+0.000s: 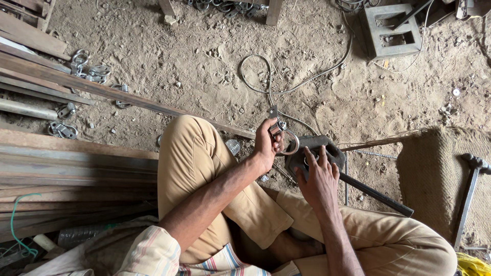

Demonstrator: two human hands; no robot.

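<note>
Knees in tan trousers framed the work, and past them the left hand had its fingers clamped on a metal ring clasp, held upright so its loop hung free. Beside it the right hand lay with fingers spread on a dark iron block on the dirt floor, steadying it, its long handle running toward the sack mat.

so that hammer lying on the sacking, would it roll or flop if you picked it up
The hammer looks rigid, with a straight handle, so it probably won't flop. Its dark metal head suggests a top-heavy feel. Lying flat on rough sacking, it seems unlikely to roll.
</note>
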